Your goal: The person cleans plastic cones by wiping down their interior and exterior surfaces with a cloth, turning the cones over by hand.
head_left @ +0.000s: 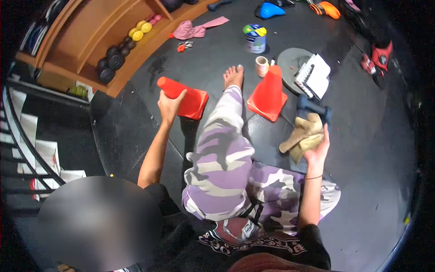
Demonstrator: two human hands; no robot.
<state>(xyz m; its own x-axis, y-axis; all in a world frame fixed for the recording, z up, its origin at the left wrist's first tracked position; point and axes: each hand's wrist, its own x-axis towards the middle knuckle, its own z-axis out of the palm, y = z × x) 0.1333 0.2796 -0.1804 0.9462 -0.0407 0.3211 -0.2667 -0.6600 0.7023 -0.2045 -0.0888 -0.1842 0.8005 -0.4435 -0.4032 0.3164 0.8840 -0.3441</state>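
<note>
- While the seated person's legs (pixel 222 158) filled the middle, a wooden shelf (pixel 68 41) stood at ten o'clock, with black dumbbells (pixel 116 58) and yellow dumbbells (pixel 137 34) lined up in it, probably to keep them off the floor (pixel 362 181)

- The left hand (pixel 170 106) reached toward ten o'clock, thumb on one side and fingers on the other, partly closed around a cone, whose width seemed to hold them apart

- The left cone (pixel 195 102) sat in that grip at eleven o'clock, its narrow end tilted toward ten; that end was likely grasped for being slim enough to wrap, and I could not tell whether the base bore any weight

- A bare foot (pixel 234 77) rested just past twelve o'clock, between the two cones

- The right cone (pixel 268 93) stood upright between one and two o'clock, wide base down, which seemed to steady it without a hand

- The tan cloth (pixel 308 132) drooped, bunched, at three o'clock, beside a blue dumbbell (pixel 312 107)

- The right hand (pixel 318 148) held that cloth from its right side, fingers bent around it and partly hidden; bunching it likely made a one-handed hold easier
</note>
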